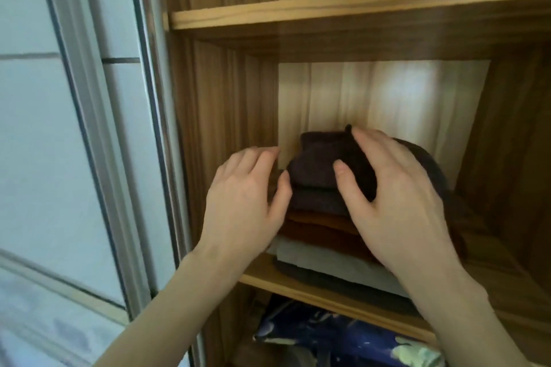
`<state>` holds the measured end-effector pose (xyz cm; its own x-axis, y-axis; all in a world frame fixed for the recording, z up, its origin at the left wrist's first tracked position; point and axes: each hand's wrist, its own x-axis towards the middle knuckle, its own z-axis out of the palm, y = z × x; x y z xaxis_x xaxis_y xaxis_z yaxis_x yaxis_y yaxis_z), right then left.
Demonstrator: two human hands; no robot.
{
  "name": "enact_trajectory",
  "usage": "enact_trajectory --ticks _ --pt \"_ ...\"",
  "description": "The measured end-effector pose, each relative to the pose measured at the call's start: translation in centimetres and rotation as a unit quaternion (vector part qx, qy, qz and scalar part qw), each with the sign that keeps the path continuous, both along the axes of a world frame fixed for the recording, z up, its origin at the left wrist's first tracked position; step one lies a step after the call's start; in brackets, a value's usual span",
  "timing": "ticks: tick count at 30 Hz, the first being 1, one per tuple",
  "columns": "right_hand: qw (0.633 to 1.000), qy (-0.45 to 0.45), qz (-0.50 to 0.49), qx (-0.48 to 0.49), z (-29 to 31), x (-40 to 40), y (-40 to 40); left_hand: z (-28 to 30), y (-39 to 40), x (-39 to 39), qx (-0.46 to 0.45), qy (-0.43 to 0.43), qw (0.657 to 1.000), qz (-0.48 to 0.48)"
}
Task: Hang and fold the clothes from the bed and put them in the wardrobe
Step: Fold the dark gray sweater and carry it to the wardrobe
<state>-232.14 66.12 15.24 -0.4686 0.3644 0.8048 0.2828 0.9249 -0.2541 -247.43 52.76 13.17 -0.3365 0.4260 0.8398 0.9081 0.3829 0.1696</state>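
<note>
A stack of folded clothes lies on a wooden wardrobe shelf (301, 284). On top is a dark purple-brown garment (316, 167), under it a rust-brown one (316, 225), then a grey one (325, 262) and a dark one at the bottom. My right hand (396, 199) rests over the top garment's right side, fingers spread and slightly bent, thumb on its front. My left hand (247, 202) is at the stack's left side, fingers relaxed, thumb touching the dark garment's edge.
The compartment has wooden side walls and a pale back panel (384, 98); another shelf (357, 12) runs above it. Below, blue patterned fabric (343, 337) fills the lower compartment. A sliding door frame (143, 128) stands at the left.
</note>
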Motion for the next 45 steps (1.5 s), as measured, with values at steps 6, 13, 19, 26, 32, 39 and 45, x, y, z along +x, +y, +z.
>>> enact_trajectory --ticks 6,13,19,26,32,39,45 --pt "0.996 -0.039 0.037 0.064 -3.3 -5.1 -7.4 -2.8 -7.7 -3.2 0.149 0.064 0.987 0.015" --pt "0.994 -0.007 0.034 0.107 -3.9 -11.6 -13.3 -4.3 -11.4 -8.5 0.1 0.089 0.991 -0.003" --pt "0.989 -0.046 -0.03 0.135 -4.3 -14.4 -14.4 -5.4 -10.1 -9.3 0.065 0.085 0.994 0.031" --pt "0.989 -0.037 -0.074 0.122 -5.1 -14.4 -14.4 -5.4 -10.3 -9.6 0.042 0.083 0.991 -0.099" --pt "0.989 -0.011 -0.1 0.112 -5.7 -12.9 -14.2 -5.5 -8.8 -8.5 0.033 0.095 0.981 -0.164" --pt "0.989 0.018 -0.126 0.07 -5.6 -9.1 -13.6 -4.8 -7.5 -5.6 0.025 0.086 0.962 -0.259" --pt "0.982 0.063 -0.156 0.087 -5.3 -6.6 -14.1 -5.3 -8.3 -5.5 0.094 0.094 0.971 -0.201"
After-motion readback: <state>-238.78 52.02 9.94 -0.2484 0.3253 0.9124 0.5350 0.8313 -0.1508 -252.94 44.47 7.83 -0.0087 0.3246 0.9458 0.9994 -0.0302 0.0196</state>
